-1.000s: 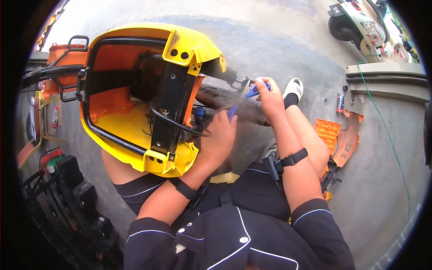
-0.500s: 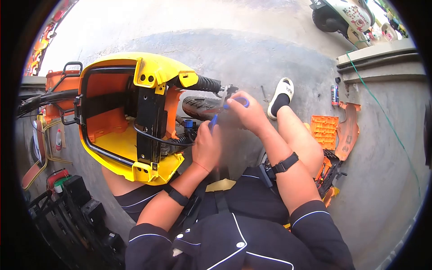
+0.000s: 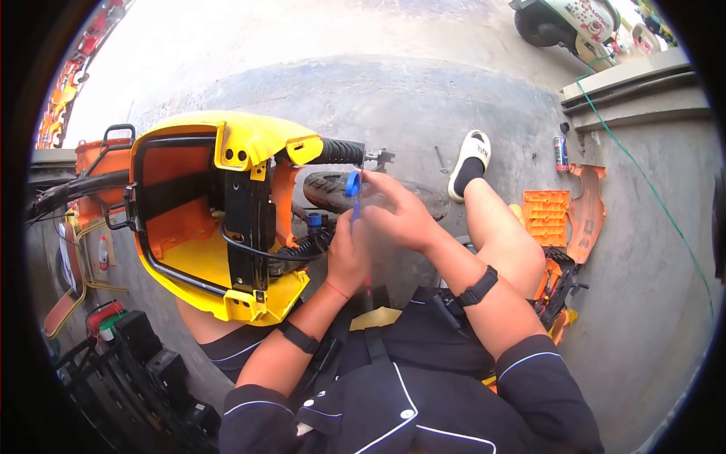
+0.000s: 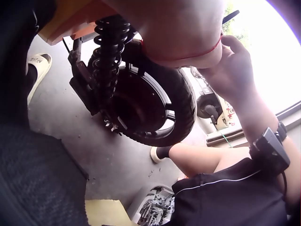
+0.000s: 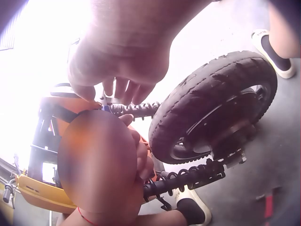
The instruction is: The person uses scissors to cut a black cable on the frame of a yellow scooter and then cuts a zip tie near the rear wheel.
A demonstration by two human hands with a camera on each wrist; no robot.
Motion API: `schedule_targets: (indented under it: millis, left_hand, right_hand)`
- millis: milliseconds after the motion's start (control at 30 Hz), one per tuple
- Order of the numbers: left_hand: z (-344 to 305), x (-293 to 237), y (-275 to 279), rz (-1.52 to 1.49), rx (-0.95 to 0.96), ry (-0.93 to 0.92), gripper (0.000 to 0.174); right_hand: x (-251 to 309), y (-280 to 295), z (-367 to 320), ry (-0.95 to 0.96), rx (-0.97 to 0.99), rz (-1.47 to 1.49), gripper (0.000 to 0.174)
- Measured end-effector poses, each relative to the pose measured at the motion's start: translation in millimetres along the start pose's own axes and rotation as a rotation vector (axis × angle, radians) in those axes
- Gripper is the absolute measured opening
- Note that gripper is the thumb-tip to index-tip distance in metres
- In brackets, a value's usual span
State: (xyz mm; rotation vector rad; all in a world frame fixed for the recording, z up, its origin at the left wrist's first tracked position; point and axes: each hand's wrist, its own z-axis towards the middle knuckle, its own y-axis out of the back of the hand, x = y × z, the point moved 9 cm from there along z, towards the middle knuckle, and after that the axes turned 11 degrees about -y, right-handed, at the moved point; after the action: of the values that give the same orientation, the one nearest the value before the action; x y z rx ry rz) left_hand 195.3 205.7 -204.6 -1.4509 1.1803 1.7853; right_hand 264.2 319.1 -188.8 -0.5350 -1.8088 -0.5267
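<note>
My right hand (image 3: pixel 401 216) pinches a small blue ring, which looks like a roll of tape (image 3: pixel 353 184). Just below it, my left hand (image 3: pixel 348 253) pinches a narrow blue strip (image 3: pixel 356 209) running down from the ring. Both hands work close together beside the scooter's yellow body (image 3: pixel 249 140), over its tyre (image 3: pixel 325 189). A spring shock absorber (image 4: pixel 110 56) and the wheel show beneath the left hand in the left wrist view. Fingers hide most of the blue piece in the right wrist view.
The scooter lies tipped at the left, its black frame bar (image 3: pixel 248 227) facing me. Orange panels (image 3: pixel 546 218) and a spray can (image 3: pixel 560 153) lie at the right. A white scooter (image 3: pixel 571 23) stands at the back. Black parts (image 3: pixel 151 363) are at lower left.
My right hand has come left and down with the blue ring, close to my left hand. The blue strip between them is shorter. The head view has shifted.
</note>
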Motion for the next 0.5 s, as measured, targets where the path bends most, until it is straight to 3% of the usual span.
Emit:
schedule_targets:
  millis: [100, 200, 500]
  left_hand:
    - [1.2, -2.9, 1.3, 0.023, -0.01, -0.052, 0.032]
    - [-0.3, -1.8, -4.1, 0.037, 0.035, -0.097, 0.032]
    - [-0.5, -11.0, -7.7, 0.0, 0.057, -0.107, 0.032]
  right_hand:
    - [3.0, 9.1, 5.3, -0.016, 0.003, 0.253, 0.04]
    - [-5.2, 18.7, 8.4, -0.204, -0.067, 0.459, 0.026]
    - [-18.4, 20.8, 8.6, -0.315, -0.086, 0.467, 0.026]
